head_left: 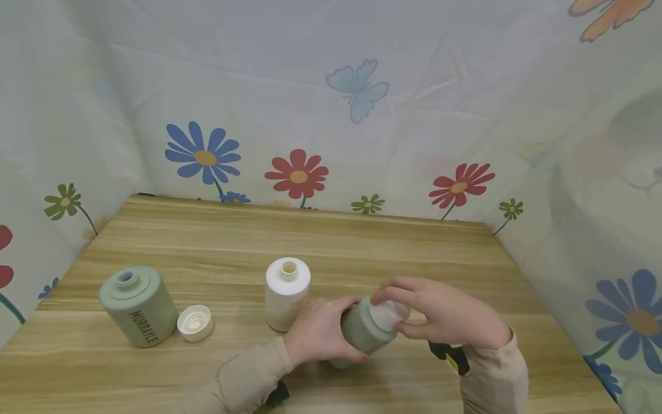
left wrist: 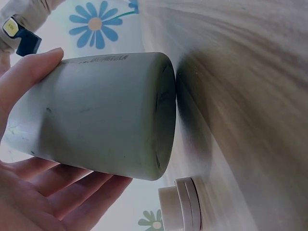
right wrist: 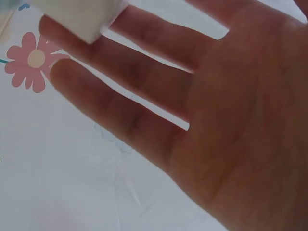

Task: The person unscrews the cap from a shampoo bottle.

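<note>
My left hand (head_left: pixel 324 332) grips a sage-green bottle (head_left: pixel 363 330) round its body, tilting its top toward the right. In the left wrist view the thumb lies on one side of the green bottle (left wrist: pixel 101 115) and the fingers on the other. My right hand (head_left: pixel 439 310) pinches a white cap (head_left: pixel 389 315) at the bottle's top; whether it is threaded on is hidden. The right wrist view shows the white cap (right wrist: pixel 86 17) at the fingertips. Just beyond the left hand stands a white bottle (head_left: pixel 287 293) with an uncapped neck.
At the left stands another green bottle (head_left: pixel 139 307), uncapped and lettered MURRAYLE. Beside it a loose white cap (head_left: pixel 195 322) lies on the wooden table (head_left: pixel 227 230). A flowered white curtain (head_left: pixel 248 103) hangs around the table's back and sides.
</note>
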A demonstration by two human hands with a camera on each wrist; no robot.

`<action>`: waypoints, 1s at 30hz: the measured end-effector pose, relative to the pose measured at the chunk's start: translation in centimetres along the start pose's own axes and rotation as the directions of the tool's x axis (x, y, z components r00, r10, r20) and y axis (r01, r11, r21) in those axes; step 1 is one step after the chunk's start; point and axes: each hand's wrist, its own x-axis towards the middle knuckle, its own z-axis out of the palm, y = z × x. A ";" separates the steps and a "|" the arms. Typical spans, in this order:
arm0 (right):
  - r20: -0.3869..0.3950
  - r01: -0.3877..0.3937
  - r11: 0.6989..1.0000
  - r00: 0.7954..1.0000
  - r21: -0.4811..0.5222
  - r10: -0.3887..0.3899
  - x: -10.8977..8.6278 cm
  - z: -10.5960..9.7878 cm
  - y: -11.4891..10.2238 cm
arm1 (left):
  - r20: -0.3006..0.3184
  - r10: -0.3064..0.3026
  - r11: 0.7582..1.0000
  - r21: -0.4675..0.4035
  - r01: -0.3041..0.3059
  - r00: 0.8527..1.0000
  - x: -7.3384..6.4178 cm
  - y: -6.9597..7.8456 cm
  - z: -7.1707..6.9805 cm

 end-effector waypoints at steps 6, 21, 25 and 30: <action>-0.029 0.094 0.995 0.995 -0.031 -0.095 0.0 0.0 0.2 | -0.006 0.004 1.000 -0.003 -0.004 1.000 0.1 -0.1 0.0; -0.068 -0.091 0.995 0.994 -0.040 0.088 0.4 -0.3 0.4 | -0.003 0.009 1.000 0.008 -0.009 1.000 0.3 0.0 -0.1; -0.057 -0.040 0.999 0.998 -0.033 0.038 0.3 -0.1 0.3 | -0.004 0.010 1.000 0.002 -0.010 1.000 0.0 0.1 0.1; -0.081 0.050 0.998 0.995 -0.043 -0.053 0.1 0.0 0.4 | -0.021 0.031 1.000 0.008 -0.031 0.999 0.0 -0.1 0.3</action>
